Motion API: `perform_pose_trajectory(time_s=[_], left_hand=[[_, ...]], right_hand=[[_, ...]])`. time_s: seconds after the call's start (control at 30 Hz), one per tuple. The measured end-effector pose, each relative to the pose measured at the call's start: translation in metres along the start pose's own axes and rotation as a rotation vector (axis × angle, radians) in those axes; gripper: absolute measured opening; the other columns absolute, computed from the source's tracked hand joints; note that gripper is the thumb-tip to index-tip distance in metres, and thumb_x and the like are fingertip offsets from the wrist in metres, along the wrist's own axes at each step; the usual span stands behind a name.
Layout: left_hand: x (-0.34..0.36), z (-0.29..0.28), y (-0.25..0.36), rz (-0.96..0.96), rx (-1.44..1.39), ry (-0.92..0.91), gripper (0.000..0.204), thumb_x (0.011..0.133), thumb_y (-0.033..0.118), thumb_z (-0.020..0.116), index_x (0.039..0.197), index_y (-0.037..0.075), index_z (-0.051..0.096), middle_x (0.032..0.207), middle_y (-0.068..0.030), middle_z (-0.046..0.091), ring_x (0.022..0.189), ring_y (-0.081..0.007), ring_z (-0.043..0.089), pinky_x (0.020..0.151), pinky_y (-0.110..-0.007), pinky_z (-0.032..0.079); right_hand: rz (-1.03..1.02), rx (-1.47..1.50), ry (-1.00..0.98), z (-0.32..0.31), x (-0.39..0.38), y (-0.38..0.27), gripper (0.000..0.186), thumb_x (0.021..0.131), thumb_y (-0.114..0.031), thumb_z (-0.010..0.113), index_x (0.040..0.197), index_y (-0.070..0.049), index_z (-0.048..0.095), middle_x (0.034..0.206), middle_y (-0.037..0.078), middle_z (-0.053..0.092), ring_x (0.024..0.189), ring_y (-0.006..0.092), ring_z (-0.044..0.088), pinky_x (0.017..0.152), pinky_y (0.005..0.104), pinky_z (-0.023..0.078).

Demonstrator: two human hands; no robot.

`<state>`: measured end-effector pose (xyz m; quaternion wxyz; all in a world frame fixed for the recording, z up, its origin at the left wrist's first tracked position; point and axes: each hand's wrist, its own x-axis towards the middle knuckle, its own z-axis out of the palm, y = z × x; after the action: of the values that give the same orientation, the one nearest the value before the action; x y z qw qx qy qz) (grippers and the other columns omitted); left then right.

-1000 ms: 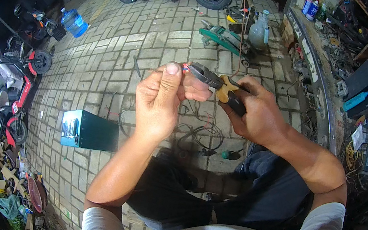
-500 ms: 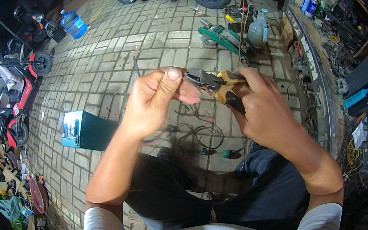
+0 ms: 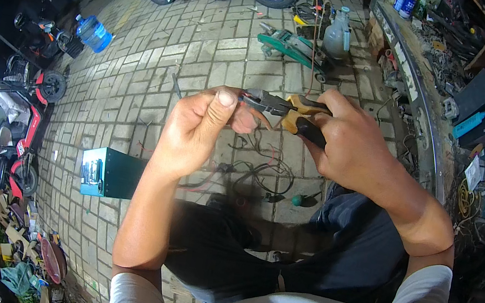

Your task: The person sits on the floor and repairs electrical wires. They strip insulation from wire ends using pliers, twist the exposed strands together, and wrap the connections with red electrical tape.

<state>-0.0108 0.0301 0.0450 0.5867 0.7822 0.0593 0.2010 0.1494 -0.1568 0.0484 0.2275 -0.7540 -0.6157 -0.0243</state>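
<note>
My right hand [image 3: 347, 145] grips a pair of pliers [image 3: 283, 110] with orange and black handles, jaws pointing left. The jaws meet the fingertips of my left hand [image 3: 199, 129], which pinches a thin red wire [image 3: 243, 94] between thumb and fingers. The wire end itself is mostly hidden by my thumb. Both hands are raised over a tangle of dark wires [image 3: 261, 170] lying on the brick paving below.
A teal box-shaped battery [image 3: 111, 172] lies on the paving at left. A green floor jack [image 3: 292, 46] and a plastic jug [image 3: 337, 37] are further off. A cluttered workbench [image 3: 446, 88] runs along the right. Scooters [image 3: 15, 117] stand at left, and a blue water bottle [image 3: 94, 33].
Both hands have shifted slightly left and up. The pliers' jaws have come closer to my left fingertips and the wire.
</note>
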Motion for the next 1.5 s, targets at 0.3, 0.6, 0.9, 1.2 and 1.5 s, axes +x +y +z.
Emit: perform_pose_trajectory(time_s=[0.3,0.6,0.9,1.2,1.5], left_hand=[[0.011,0.039,-0.03,-0.071,-0.769,0.148,0.017,0.085,0.012,0.069,0.083,0.009,0.052,0.08,0.0009,0.058,0.075,-0.0064,0.053,0.064,-0.018,0.041],[0.009,0.061,-0.02,0.125,0.228,0.535,0.045,0.084,0.019,0.072,0.056,0.007,0.038,0.056,0.0087,0.035,0.055,-0.0029,0.027,0.046,-0.023,0.024],[0.008,0.038,-0.024,0.005,-0.719,0.234,0.009,0.096,0.018,0.049,0.096,0.01,0.045,0.075,-0.0035,0.043,0.065,-0.0118,0.039,0.06,-0.026,0.034],[0.005,0.042,-0.032,0.103,-0.712,0.292,0.014,0.092,0.007,0.056,0.104,0.001,0.059,0.102,-0.0131,0.064,0.094,-0.0222,0.063,0.088,-0.034,0.05],[0.002,0.044,-0.029,0.093,-0.676,0.39,0.017,0.091,0.007,0.057,0.105,-0.002,0.06,0.101,-0.0124,0.063,0.091,-0.0202,0.063,0.087,-0.035,0.053]], right_hand=[[0.047,0.154,0.141,0.019,0.004,0.004,0.017,0.078,-0.012,0.069,0.091,-0.001,0.066,0.096,0.015,0.056,0.08,0.0341,0.059,0.07,0.0394,0.048],[0.534,0.806,-0.035,0.018,0.017,-0.009,0.029,0.087,-0.025,0.062,0.079,0.003,0.063,0.055,0.007,0.054,0.051,0.0146,0.047,0.055,0.0333,0.042],[0.389,0.712,-0.304,0.011,0.006,0.01,0.019,0.082,-0.009,0.063,0.099,-0.003,0.061,0.079,0.004,0.06,0.072,0.0136,0.054,0.067,0.029,0.043],[0.028,0.344,0.027,0.024,0.003,0.008,0.037,0.069,0.004,0.053,0.106,0.006,0.057,0.112,0.025,0.053,0.114,0.0396,0.045,0.095,0.0438,0.04],[-0.005,0.245,0.054,0.026,0.004,0.005,0.035,0.068,0.004,0.055,0.103,0.007,0.059,0.117,0.026,0.052,0.112,0.0404,0.049,0.094,0.0449,0.041]])
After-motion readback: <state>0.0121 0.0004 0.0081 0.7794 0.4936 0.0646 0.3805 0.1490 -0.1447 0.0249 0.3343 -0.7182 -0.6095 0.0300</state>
